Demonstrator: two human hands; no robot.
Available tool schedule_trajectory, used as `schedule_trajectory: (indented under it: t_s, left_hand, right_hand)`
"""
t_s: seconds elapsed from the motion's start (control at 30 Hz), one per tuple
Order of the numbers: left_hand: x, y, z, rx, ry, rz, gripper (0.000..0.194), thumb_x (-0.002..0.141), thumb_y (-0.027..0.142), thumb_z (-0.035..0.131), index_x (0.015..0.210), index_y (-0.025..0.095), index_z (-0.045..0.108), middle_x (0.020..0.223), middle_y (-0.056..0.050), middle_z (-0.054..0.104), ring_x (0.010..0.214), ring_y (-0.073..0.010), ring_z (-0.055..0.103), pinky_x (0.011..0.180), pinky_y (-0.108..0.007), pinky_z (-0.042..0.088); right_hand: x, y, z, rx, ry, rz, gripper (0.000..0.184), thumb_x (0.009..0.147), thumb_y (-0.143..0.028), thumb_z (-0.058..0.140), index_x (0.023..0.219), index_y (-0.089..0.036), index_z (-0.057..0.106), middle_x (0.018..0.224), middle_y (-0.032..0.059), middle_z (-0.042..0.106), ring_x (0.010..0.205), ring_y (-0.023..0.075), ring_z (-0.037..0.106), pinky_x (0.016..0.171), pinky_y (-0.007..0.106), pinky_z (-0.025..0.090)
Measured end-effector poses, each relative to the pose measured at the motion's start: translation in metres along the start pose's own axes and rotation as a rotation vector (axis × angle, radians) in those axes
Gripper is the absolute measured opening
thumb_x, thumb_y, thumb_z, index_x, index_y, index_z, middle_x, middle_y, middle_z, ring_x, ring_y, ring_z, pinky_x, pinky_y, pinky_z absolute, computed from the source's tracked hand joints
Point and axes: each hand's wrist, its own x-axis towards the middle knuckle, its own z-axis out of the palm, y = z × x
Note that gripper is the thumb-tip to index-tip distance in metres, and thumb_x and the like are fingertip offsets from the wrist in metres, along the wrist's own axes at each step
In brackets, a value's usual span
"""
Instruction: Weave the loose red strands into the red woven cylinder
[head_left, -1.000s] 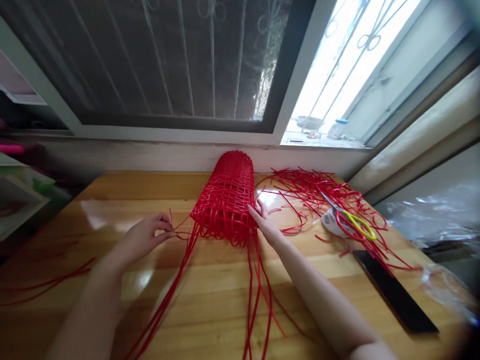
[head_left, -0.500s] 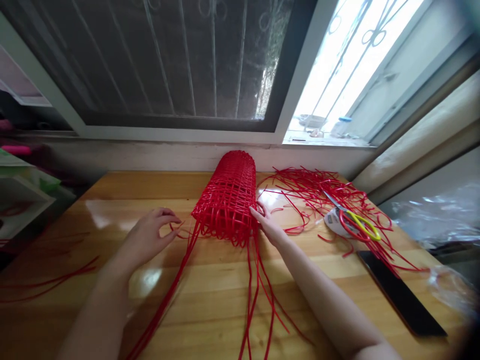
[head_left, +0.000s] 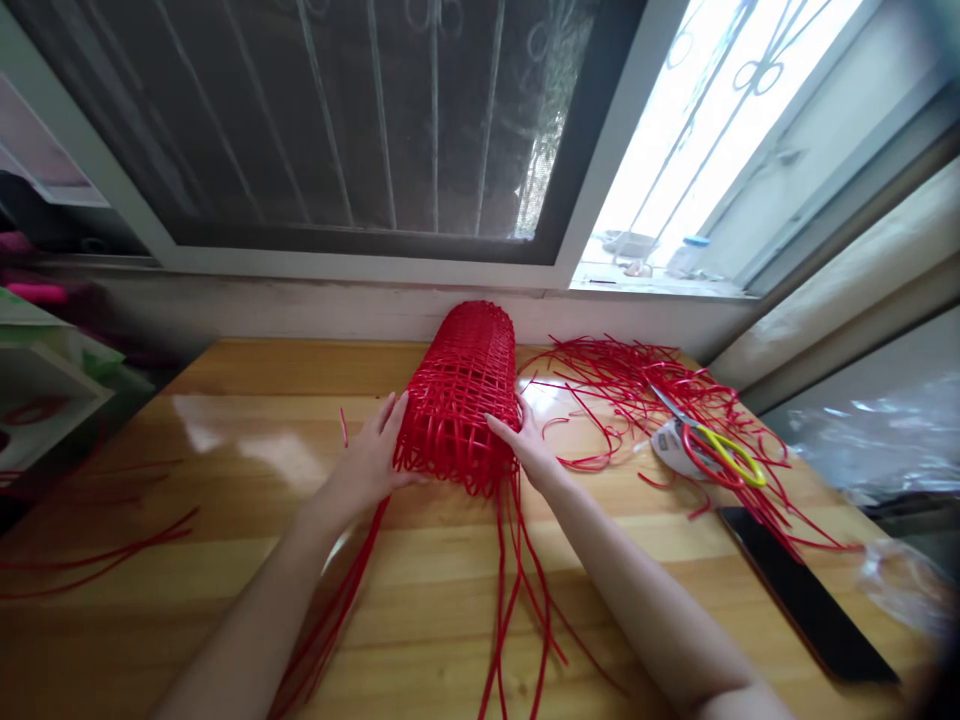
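Observation:
A red woven basket (head_left: 465,400) lies on its side on the wooden table, its looped rim toward me and its far end by the wall. My left hand (head_left: 373,450) grips its left side near the rim, the thumb underneath. On the opposite side my right hand (head_left: 529,440) holds the basket, thumb on top and fingers partly hidden behind it. Long loose red strands (head_left: 517,590) trail from the rim toward me, with another bunch running beneath my left forearm. Left of the basket lies a short red strand piece (head_left: 344,428).
A tangle of red strands (head_left: 622,365) covers the table's back right. Scissors (head_left: 724,455) with red and yellow handles rest there on a white roll (head_left: 673,445). Nearer me lies a black phone-like slab (head_left: 806,590). More strands (head_left: 142,548) lie at left; a window (head_left: 360,130) rises behind.
My left hand has moved right and closed on the basket's left side. The small strand piece that was at its fingertips now lies on the table. My right hand stays on the basket.

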Motion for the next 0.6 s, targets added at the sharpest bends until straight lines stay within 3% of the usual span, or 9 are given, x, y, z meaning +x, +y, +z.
schedule_trajectory:
  t_s: [0.07,0.17,0.3,0.4,0.5,0.6]
  left_hand:
    - [0.006,-0.004,-0.001,-0.058,-0.040,0.006,0.104,0.066,0.039,0.071,0.143,0.027,0.002,0.150,-0.012,0.023,0.136,-0.0264,0.026,0.108,-0.042,0.030]
    - [0.016,-0.001,-0.009,-0.069,-0.025,0.042,0.095,0.068,0.037,0.070,0.143,0.029,0.011,0.147,-0.007,0.031,0.133,-0.0233,0.033,0.108,-0.039,0.031]
    - [0.032,0.017,-0.033,0.009,-0.019,0.139,0.083,0.069,0.043,0.068,0.139,0.030,0.026,0.143,-0.004,0.040,0.128,-0.0221,0.041,0.105,-0.037,0.033]
    - [0.048,0.038,-0.057,0.070,-0.007,0.227,0.081,0.068,0.047,0.068,0.138,0.034,0.029,0.138,-0.001,0.047,0.121,-0.0221,0.049,0.100,-0.034,0.038]
    - [0.064,0.062,-0.078,0.136,-0.019,0.235,0.087,0.063,0.047,0.072,0.138,0.034,0.029,0.127,-0.002,0.058,0.110,-0.0260,0.058,0.089,-0.035,0.045]
    - [0.077,0.082,-0.085,0.179,-0.024,0.265,0.088,0.062,0.042,0.074,0.138,0.034,0.030,0.115,-0.002,0.066,0.097,-0.0254,0.065,0.081,-0.031,0.047]
  right_hand:
    - [0.000,0.002,-0.003,0.086,-0.019,0.023,0.081,0.066,-0.035,0.074,0.135,-0.031,0.030,0.121,0.0023,0.059,0.111,0.0195,0.056,0.100,0.039,0.043]
    - [0.000,0.006,-0.009,0.220,-0.048,0.038,0.068,0.069,-0.037,0.071,0.129,-0.030,0.039,0.118,0.0008,0.061,0.110,0.0191,0.057,0.097,0.038,0.045]
    - [-0.002,0.012,-0.015,0.372,-0.097,0.173,0.041,0.074,-0.046,0.063,0.109,-0.025,0.057,0.105,0.0013,0.068,0.101,0.0214,0.062,0.087,0.038,0.052]
    - [-0.005,0.017,-0.015,0.451,-0.060,0.228,0.036,0.075,-0.052,0.058,0.097,-0.024,0.062,0.094,0.0018,0.071,0.096,0.0227,0.064,0.080,0.038,0.054]
    - [-0.007,0.022,-0.011,0.433,-0.054,0.203,0.041,0.074,-0.057,0.053,0.094,-0.023,0.064,0.090,0.0032,0.072,0.094,0.0241,0.065,0.076,0.040,0.054]
    - [-0.005,0.023,-0.011,0.236,-0.058,0.149,0.043,0.073,-0.059,0.051,0.089,-0.022,0.065,0.085,0.0044,0.071,0.089,0.0243,0.066,0.075,0.040,0.054]
